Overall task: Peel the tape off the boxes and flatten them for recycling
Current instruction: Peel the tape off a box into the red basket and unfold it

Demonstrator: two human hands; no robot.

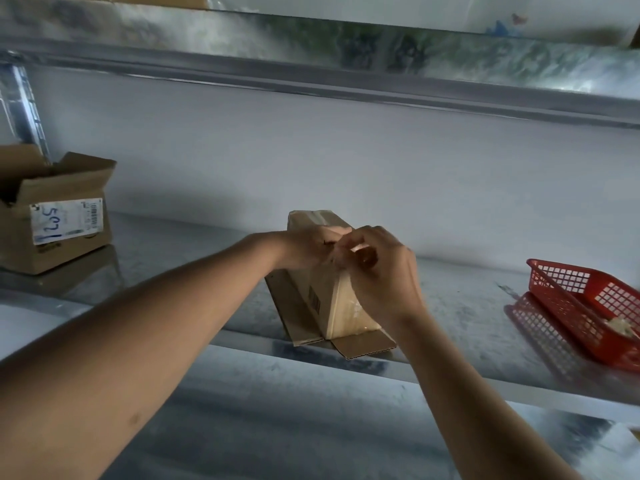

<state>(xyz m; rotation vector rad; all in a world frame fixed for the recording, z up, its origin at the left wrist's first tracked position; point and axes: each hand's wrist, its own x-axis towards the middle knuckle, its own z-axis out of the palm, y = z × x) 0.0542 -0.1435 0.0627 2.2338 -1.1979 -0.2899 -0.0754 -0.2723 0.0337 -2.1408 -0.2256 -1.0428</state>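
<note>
A small brown cardboard box (313, 296) stands on a metal shelf with its bottom flaps spread flat toward me. A strip of clear tape (348, 306) runs down its near right edge. My left hand (304, 249) grips the top of the box from the left. My right hand (381, 271) comes over the top right corner, its fingers curled and pinching the upper end of the tape. Both hands meet at the box's top, so the top face is hidden.
A larger open cardboard box (59, 216) with a white label sits at the far left on the same shelf (467, 306). A red plastic basket (588, 306) holding a crumpled scrap lies at the right. Another metal shelf hangs overhead.
</note>
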